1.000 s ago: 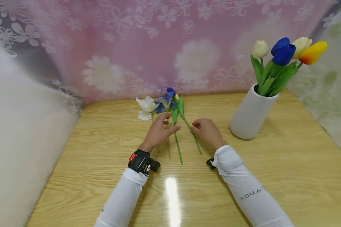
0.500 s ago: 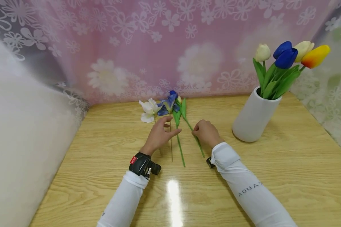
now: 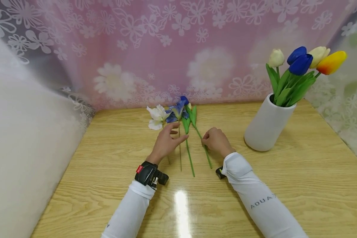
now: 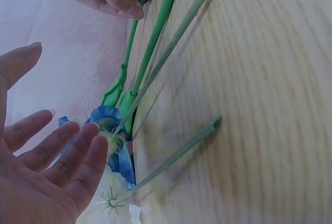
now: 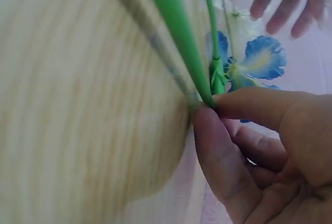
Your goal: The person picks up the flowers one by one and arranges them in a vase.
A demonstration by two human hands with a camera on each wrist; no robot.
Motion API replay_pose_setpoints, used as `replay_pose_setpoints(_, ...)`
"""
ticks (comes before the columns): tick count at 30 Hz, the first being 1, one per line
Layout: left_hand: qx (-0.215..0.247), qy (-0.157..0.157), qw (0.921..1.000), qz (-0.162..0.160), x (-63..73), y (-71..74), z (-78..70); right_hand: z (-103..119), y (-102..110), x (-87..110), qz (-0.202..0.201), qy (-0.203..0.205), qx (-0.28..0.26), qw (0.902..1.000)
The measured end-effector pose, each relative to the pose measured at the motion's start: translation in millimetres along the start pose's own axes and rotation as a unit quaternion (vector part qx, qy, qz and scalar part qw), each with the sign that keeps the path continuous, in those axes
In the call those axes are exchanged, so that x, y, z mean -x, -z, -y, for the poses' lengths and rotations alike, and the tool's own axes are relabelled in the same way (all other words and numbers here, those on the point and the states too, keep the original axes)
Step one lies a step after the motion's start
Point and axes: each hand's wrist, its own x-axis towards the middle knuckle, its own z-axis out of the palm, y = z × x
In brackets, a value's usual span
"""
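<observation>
My right hand [image 3: 218, 142] pinches the green stem [image 5: 179, 32] of the rightmost tulip between thumb and fingertips, partway down the stem. That tulip's green leaf [image 3: 194, 115] and small cream bud [image 3: 190, 106] point to the back of the table. My left hand [image 3: 166, 141] hovers over the other stems, fingers spread and holding nothing. Beside it lie a blue tulip [image 3: 184, 99] with a green stem [image 3: 191, 158], a blue iris [image 3: 176, 111] and a white flower [image 3: 158, 116]. In the left wrist view, the iris [image 4: 122, 156] sits just beyond the left fingertips.
A white vase [image 3: 267, 127] stands at the right, holding white, blue and yellow-orange tulips [image 3: 332, 62]. The wooden table [image 3: 107, 185] meets a pink floral curtain [image 3: 166, 66] at its back edge. A pale curtain [image 3: 26, 132] hangs along the left.
The right thumb and fingers have come together on the rightmost stem, and its lower end has shifted slightly left. The left hand stays nearly still. The head view has tilted a little.
</observation>
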Motion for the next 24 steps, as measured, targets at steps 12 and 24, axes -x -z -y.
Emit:
replay_pose_setpoints(12, 0.027, -0.007, 0.9996, -0.006, -0.7, -8.4, -6.0, 5, 18, 27.7, -0.053, -0.013, -0.122, 0.9911)
replay_pose_setpoints(24, 0.039, -0.058, 0.9972, 0.026, -13.1, -21.2, -29.1, 15, 50, 44.4, -0.165, 0.056, -0.094, 0.9803)
